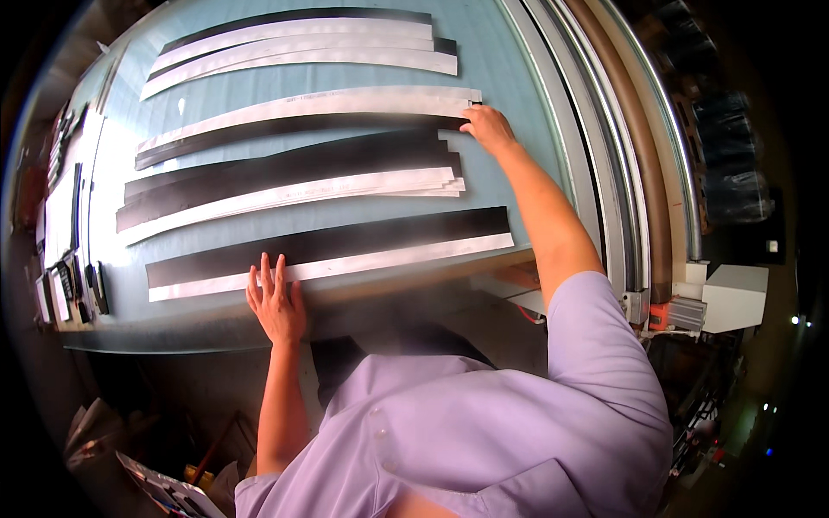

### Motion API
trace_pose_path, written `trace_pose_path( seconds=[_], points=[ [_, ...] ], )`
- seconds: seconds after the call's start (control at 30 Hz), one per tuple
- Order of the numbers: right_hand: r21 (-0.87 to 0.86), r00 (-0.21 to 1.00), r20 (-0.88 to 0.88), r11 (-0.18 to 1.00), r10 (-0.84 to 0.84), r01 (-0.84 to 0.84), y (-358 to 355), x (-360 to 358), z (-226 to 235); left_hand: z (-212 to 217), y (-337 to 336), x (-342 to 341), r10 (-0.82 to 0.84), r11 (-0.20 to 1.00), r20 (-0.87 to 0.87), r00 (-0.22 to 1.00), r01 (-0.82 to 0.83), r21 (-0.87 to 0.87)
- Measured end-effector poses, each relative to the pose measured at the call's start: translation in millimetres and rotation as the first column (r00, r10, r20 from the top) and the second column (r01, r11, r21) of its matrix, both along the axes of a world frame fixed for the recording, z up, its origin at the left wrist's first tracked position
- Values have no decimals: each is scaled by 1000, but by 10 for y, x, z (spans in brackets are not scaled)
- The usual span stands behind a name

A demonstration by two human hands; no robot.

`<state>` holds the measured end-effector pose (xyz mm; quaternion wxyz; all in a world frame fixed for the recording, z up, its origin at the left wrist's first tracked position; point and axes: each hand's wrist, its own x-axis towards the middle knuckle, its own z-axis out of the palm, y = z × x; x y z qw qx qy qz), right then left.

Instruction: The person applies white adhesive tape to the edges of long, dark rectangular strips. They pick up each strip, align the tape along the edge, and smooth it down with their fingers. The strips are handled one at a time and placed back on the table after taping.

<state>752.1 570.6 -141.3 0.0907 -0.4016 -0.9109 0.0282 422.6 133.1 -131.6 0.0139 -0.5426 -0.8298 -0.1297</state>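
Observation:
Long, thin black-and-white strips lie in rows across a pale blue-green table (518, 69). My left hand (276, 302) rests its spread fingers on the white edge of the nearest strip (363, 239), toward its left part. Farther away, my right hand (490, 129) has its thumb and fingers closed at the right end of another strip (302, 105), whose white band is on the far side. Between these two rows lies an overlapping stack of strips (294, 168) with uneven right ends. Another fanned group of strips (311, 43) sits at the far side.
Metal rails (596, 112) and a brown roller (652, 155) run along the table's right side. A white box (736, 298) stands at the lower right. Dark wrapped bundles (732, 155) are beyond the rails. Small tools (95, 285) lie at the table's left edge.

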Motion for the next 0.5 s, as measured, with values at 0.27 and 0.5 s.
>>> trace_pose_path(
  seconds=[0.27,0.5],
  points=[
    [47,987,158,998,-39,32,232,76,6,0,29,52,-31,997,-29,999,33,74],
    [418,742,-571,902,352,-106,-846,-242,934,26,66,245,23,966,-39,999,-12,258]
  ],
)
